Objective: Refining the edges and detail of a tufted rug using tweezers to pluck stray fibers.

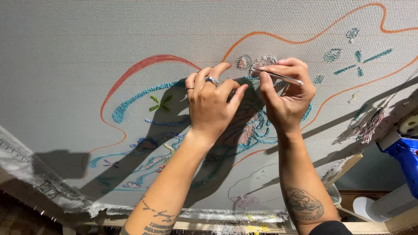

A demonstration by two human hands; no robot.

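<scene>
The slim metal tool [281, 77], thin and silvery like tweezers or a needle, sits high in the middle of the view, its tip laid against a small grey-pink tufted patch [262, 62] on the stretched backing cloth [87, 52]. The right hand [287, 98] pinches it between thumb and curled fingers, low on the shaft and close to the cloth, a grip that seems chosen for fine control over single loops of yarn. The left hand [213, 109] lies just beside it, fingers bent and pressed lightly on the fabric with nothing held, a ring [211, 80] showing on one finger; it looks placed to steady the weave near the tip. Whether the tool's tip is closed on a strand cannot be told, since it is too small. Around the hands run teal yarn outlines [130, 102], a red drawn curve [143, 63] and an orange drawn line [313, 39], with small green stitches [156, 102] to the left and teal leaf shapes [357, 58] at the upper right. Both hands throw broad shadows over the middle of the design, hiding much of it. The cloth's frayed edge [56, 191] is fixed to a wooden frame [374, 226] below. At the right, a blue tufting gun [402, 150] stands well apart from the hands, near loose dark threads [370, 126].
</scene>
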